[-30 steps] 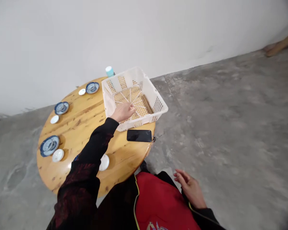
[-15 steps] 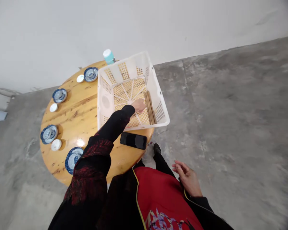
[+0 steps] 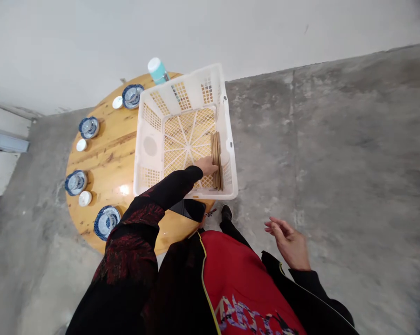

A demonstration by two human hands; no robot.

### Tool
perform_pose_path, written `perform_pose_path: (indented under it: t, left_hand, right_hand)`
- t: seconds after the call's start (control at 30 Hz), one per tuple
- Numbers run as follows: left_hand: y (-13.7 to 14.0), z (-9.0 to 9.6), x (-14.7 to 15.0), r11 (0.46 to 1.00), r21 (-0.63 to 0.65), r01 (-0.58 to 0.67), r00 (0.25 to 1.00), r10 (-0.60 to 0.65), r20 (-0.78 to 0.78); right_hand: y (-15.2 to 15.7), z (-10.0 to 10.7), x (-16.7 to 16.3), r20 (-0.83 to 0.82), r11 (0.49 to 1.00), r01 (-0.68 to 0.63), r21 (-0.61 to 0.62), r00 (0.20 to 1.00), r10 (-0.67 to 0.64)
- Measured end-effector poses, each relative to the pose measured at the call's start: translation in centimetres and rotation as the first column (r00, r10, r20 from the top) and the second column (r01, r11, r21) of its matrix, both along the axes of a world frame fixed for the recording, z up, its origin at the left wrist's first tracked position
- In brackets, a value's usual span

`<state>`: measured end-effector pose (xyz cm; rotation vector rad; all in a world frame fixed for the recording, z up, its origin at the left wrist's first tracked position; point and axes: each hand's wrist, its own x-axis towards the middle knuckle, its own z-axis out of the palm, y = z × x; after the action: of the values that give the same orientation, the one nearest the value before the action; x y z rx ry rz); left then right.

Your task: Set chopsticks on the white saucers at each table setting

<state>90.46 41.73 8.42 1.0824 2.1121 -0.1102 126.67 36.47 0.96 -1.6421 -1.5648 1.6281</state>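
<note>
In the head view, my left hand (image 3: 206, 166) reaches down into a white plastic basket (image 3: 150, 148). Its fingers are closed on the left side of a bundle of wooden chopsticks (image 3: 217, 151), which lies along the basket's right wall. How many sticks they grip is hidden. My right hand (image 3: 291, 243) hovers over the floor, right of my body, with loosely bent fingers apart and nothing in them. Just below the basket's near rim lies a black phone (image 3: 194, 210), partly covered by my left sleeve.
The basket stands on a round wooden table (image 3: 108, 163), partly past its right edge. Several blue-and-white plate settings, one a plate with a bowl (image 3: 107, 222), and small white cups (image 3: 84, 198) line the left rim. A turquoise bottle (image 3: 157, 70) stands behind, near the wall.
My left hand has moved onto the chopsticks, and the bundle has spread slightly. My right hand has shifted a little outward. The view has also shifted.
</note>
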Motion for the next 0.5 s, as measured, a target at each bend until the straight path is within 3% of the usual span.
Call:
perform_pose_path:
  t: [0.23, 0.5]
  left_hand:
    - [0.3, -1.0, 2.0, 0.995, -0.033, 0.09, 0.972, -0.095, -0.217]
    - [0.1, -1.0, 1.4, 0.992, -0.056, 0.114, 0.973, -0.123, -0.195]
  right_hand:
    - [-0.3, 0.0, -2.7, -0.068, 0.991, -0.119, -0.061, 0.991, 0.114]
    - [0.4, -0.7, -1.2, -0.031, 0.994, -0.088, -0.062, 0.996, 0.086]
